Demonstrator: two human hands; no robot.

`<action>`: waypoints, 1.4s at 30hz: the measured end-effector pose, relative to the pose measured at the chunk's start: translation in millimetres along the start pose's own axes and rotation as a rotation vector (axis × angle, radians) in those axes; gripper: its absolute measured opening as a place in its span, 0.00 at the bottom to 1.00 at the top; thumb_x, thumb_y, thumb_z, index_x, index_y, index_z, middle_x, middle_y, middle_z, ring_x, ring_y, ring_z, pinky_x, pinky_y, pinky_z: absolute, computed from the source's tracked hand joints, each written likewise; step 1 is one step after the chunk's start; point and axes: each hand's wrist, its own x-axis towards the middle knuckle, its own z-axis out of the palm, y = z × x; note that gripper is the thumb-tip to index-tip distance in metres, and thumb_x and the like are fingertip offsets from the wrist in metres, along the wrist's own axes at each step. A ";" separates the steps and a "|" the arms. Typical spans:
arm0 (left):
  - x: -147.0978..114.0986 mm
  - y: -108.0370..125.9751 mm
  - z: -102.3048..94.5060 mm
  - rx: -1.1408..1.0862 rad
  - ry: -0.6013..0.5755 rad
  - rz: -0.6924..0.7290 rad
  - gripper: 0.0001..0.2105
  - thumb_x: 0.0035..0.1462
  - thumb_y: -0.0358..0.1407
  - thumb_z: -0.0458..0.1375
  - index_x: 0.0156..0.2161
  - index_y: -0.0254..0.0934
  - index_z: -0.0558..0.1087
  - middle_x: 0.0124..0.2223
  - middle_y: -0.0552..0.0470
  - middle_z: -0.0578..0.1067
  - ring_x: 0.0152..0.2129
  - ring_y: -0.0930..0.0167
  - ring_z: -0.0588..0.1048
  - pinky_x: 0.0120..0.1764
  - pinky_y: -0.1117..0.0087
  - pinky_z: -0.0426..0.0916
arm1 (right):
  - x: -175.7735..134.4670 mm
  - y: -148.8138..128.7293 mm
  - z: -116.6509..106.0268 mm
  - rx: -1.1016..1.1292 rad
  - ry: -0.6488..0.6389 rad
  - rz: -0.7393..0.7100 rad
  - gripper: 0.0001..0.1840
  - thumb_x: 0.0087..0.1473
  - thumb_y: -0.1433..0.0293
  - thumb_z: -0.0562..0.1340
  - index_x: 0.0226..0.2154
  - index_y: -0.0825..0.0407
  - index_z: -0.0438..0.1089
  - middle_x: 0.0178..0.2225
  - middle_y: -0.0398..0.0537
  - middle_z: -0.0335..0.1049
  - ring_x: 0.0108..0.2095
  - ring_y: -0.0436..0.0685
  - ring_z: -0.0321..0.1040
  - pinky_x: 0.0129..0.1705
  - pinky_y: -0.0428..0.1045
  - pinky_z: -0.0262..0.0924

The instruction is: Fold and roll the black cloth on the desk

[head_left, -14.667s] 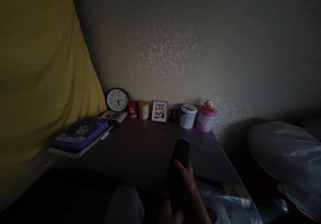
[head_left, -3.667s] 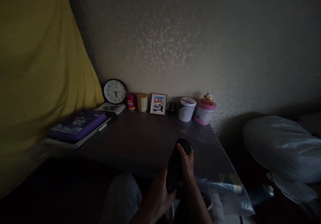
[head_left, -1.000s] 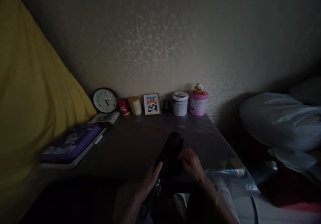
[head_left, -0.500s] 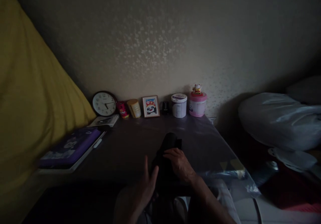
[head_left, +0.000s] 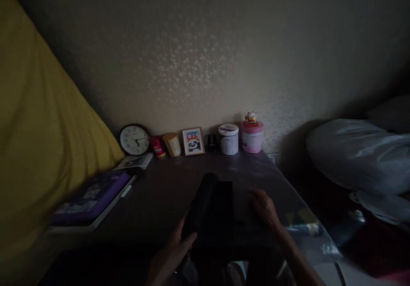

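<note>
Gripping the lower part of a long black roll (head_left: pixel 202 202) with a flat black flap (head_left: pixel 225 198) on its right: that's the left hand (head_left: pixel 173 249). The right hand (head_left: pixel 264 207)'s half curled near the flap, can't tell if it's pinching anything. Roll's over a dark shiny table (head_left: pixel 256 170), brown-framed panda picture (head_left: pixel 193 141) at the back.

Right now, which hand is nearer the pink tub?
Right. The right hand is in front of the pink tub; the left hand, holding the black bundle, is farther off, to the tub's left.
</note>
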 end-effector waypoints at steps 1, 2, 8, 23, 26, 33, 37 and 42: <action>1.7 -3.4 -1.2 0.023 0.012 -0.020 0.34 0.54 0.47 0.47 0.61 0.43 0.36 0.52 0.43 0.66 0.28 0.72 0.74 0.31 0.70 0.68 | -1.5 5.3 -1.1 -0.002 0.008 0.024 0.18 0.44 0.71 0.50 0.35 0.50 0.71 0.35 0.48 0.71 0.37 0.57 0.67 0.39 0.51 0.61; 1.9 -5.2 -1.8 0.070 0.053 0.013 0.34 0.55 0.46 0.46 0.61 0.43 0.34 0.55 0.42 0.63 0.30 0.71 0.74 0.31 0.70 0.68 | -2.9 8.7 -1.2 0.002 0.012 0.039 0.18 0.45 0.71 0.50 0.35 0.50 0.71 0.35 0.48 0.71 0.37 0.56 0.67 0.39 0.51 0.61; -9.1 3.2 10.7 0.672 0.260 0.233 0.33 0.56 0.31 0.46 0.61 0.51 0.32 0.62 0.45 0.49 0.53 0.65 0.62 0.45 0.68 0.62 | -6.9 8.5 1.2 0.046 0.002 0.046 0.17 0.45 0.70 0.50 0.36 0.50 0.70 0.35 0.47 0.71 0.37 0.56 0.68 0.39 0.49 0.61; -4.4 30.7 -22.6 0.025 0.104 0.139 0.15 0.48 0.44 0.52 0.37 0.36 0.68 0.16 0.58 0.67 0.14 0.73 0.67 0.21 0.74 0.62 | -10.1 6.1 -5.7 0.504 0.016 0.260 0.18 0.45 0.65 0.54 0.38 0.54 0.69 0.30 0.46 0.71 0.26 0.52 0.65 0.26 0.45 0.59; -11.3 40.9 -22.3 0.016 0.097 0.128 0.16 0.48 0.50 0.50 0.26 0.37 0.66 0.09 0.62 0.57 0.07 0.75 0.59 0.16 0.74 0.57 | -6.1 6.7 -7.1 0.624 0.050 0.294 0.17 0.44 0.64 0.56 0.36 0.54 0.69 0.30 0.47 0.71 0.26 0.52 0.65 0.27 0.45 0.59; -20.6 72.4 -22.5 0.009 0.249 0.212 0.15 0.40 0.41 0.59 0.35 0.38 0.66 0.24 0.56 0.71 0.26 0.70 0.72 0.29 0.73 0.63 | 5.7 13.7 -4.6 0.621 0.064 0.246 0.13 0.43 0.64 0.58 0.32 0.53 0.70 0.33 0.48 0.72 0.35 0.56 0.67 0.37 0.48 0.60; -26.2 80.3 -17.3 -0.131 0.116 0.128 0.11 0.45 0.45 0.54 0.25 0.39 0.62 0.11 0.63 0.60 0.10 0.77 0.61 0.19 0.75 0.56 | 8.3 17.0 -3.3 0.652 0.012 0.261 0.16 0.43 0.62 0.57 0.35 0.53 0.70 0.34 0.47 0.72 0.34 0.57 0.68 0.34 0.48 0.61; -22.1 83.4 -23.5 -0.257 -0.168 0.109 0.19 0.41 0.52 0.54 0.18 0.39 0.58 0.10 0.62 0.57 0.08 0.79 0.58 0.17 0.75 0.55 | 21.9 13.2 6.4 0.634 -0.021 0.278 0.18 0.42 0.60 0.59 0.33 0.55 0.71 0.31 0.50 0.73 0.34 0.60 0.68 0.35 0.50 0.63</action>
